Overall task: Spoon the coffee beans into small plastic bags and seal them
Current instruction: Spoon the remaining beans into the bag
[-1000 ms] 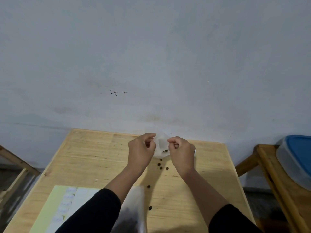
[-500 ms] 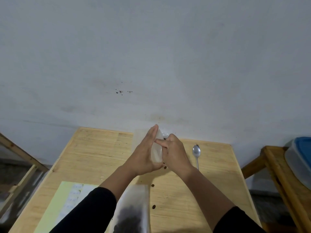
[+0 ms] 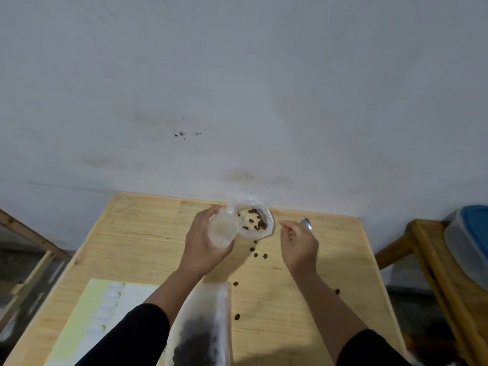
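My left hand (image 3: 204, 248) holds a small clear plastic bag (image 3: 222, 229), its mouth spread open and facing me, with nothing inside that I can see. Just beyond it a white dish (image 3: 268, 225) with several coffee beans (image 3: 257, 220) sits at the table's far edge. My right hand (image 3: 299, 243) hovers to the right of the dish, fingers loosely curled and empty, partly covering a metal spoon (image 3: 307, 224) that lies on the table. A large clear bag of coffee beans (image 3: 202, 328) lies at the near edge between my arms.
Loose beans (image 3: 260, 253) are scattered on the wooden table (image 3: 142, 241). A yellow sheet with white labels (image 3: 101, 313) lies at the near left. A plastered wall rises right behind the table. A wooden stand with a blue-lidded container (image 3: 470, 241) is on the right.
My hands have come apart. The left keeps the small bag and has turned its open mouth towards me; the right has let go and moved right, over the spoon.
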